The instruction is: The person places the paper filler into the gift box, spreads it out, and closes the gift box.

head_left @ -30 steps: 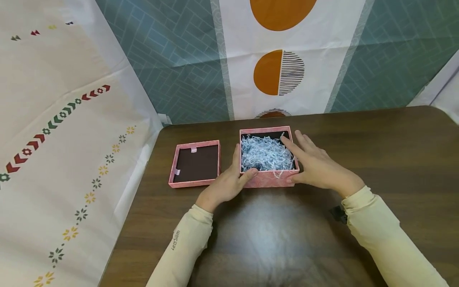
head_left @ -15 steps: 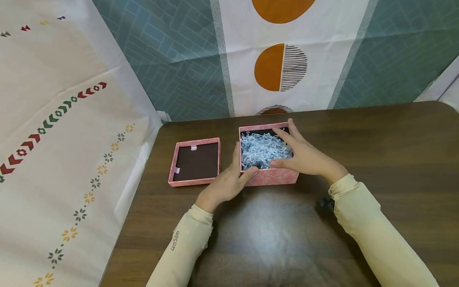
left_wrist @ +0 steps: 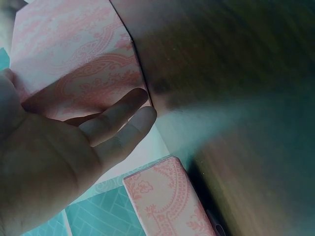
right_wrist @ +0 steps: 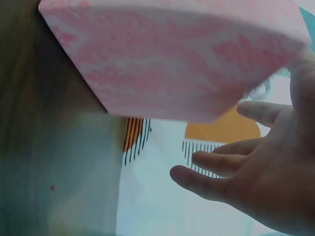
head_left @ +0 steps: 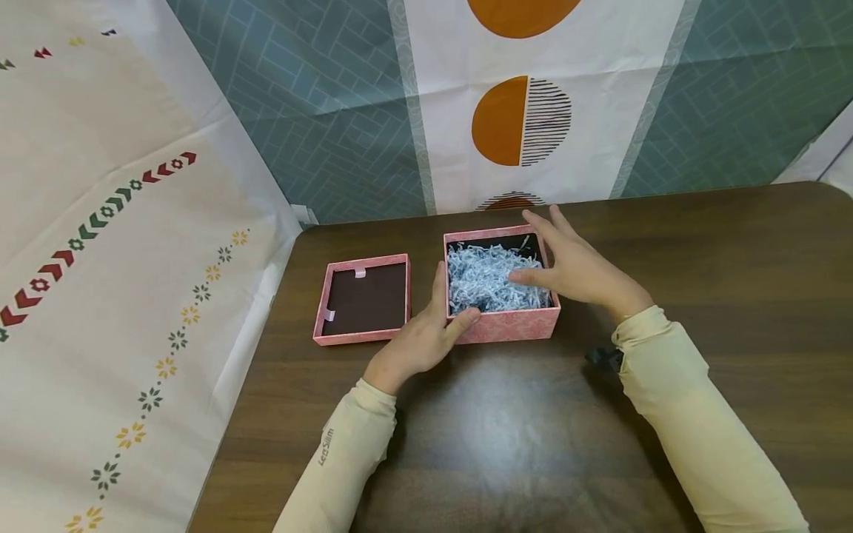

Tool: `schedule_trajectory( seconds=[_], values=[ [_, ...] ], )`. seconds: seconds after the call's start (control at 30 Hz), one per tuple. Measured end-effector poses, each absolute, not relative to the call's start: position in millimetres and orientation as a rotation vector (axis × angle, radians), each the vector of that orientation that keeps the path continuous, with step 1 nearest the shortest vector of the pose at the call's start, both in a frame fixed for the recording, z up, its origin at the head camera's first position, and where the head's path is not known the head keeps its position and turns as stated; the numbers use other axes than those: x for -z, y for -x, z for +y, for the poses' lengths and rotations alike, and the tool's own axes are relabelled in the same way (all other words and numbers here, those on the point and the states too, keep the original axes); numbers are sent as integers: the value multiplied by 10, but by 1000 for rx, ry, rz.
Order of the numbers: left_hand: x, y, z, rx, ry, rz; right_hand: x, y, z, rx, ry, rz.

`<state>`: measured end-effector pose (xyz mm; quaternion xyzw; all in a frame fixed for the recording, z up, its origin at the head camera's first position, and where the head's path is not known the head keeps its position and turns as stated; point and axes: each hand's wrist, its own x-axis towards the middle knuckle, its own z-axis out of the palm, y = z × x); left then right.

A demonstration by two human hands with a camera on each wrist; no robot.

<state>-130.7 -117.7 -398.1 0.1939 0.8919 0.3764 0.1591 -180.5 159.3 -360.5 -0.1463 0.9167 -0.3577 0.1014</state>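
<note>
Head view gives us a pink patterned box [head_left: 509,326] standing uncovered on the brown wooden table [head_left: 500,451], near its far edge and filled with pale blue paper shreds [head_left: 489,277]. We see the left hand [head_left: 415,342] at the near left corner, its thumb lying on the near rim and its fingers along the left wall. From the left wrist we find those fingers extended, two of them slightly apart at the tips.

Our right hand [head_left: 578,265] is over the box's right side, thumb above the shreds and fingers spread toward the far right corner; we cannot tell whether the thumb touches the paper. Its fingers are also apart in the right wrist view. Left of the box, and apart from it, we see a shallow pink lid [head_left: 366,297] lying with its dark inside up and two pale tabs showing.
</note>
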Motion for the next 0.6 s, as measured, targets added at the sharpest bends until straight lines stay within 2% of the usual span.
schedule_trajectory(
  seconds=[0.37, 0.6],
  values=[
    [3968, 1310, -1146, -1063, -559, 2562, 3385, 1594, 2228, 1045, 331, 2851],
    [3963, 1291, -1182, -1060, -540, 2559, 3676, 1498, 2729, 741, 370, 2843]
  ],
)
